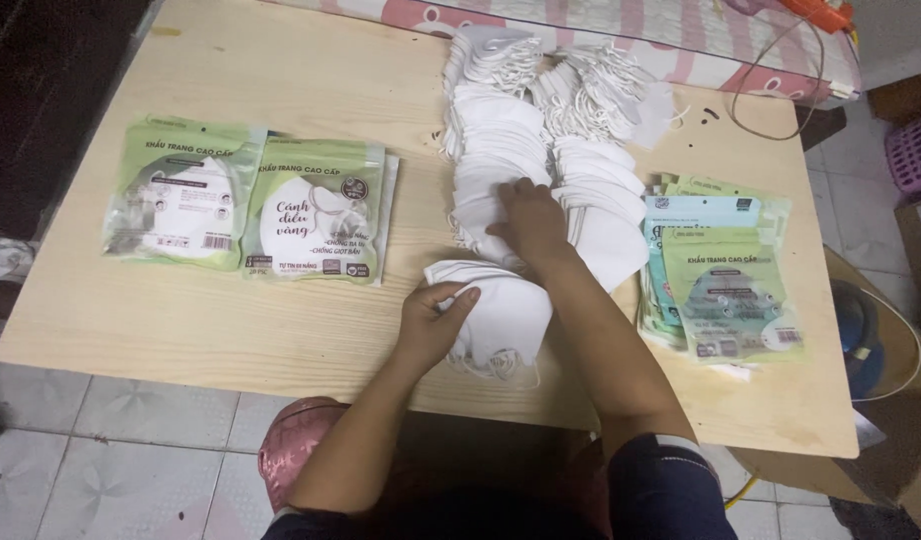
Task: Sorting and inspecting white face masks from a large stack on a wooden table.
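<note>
While the left hand (436,318) grips the near edge of a small stack of white masks (496,315) at the front of the wooden table (281,320), the right hand (529,222) lies flat, fingers spread, on a long row of white masks (501,150) just behind it, clasping nothing. Another mask heap with tangled ear loops (606,95) sits beside that row. Two filled green packets (251,205) lie well apart to the left. A pile of empty green and blue pouches (726,275) lies close by the right forearm.
</note>
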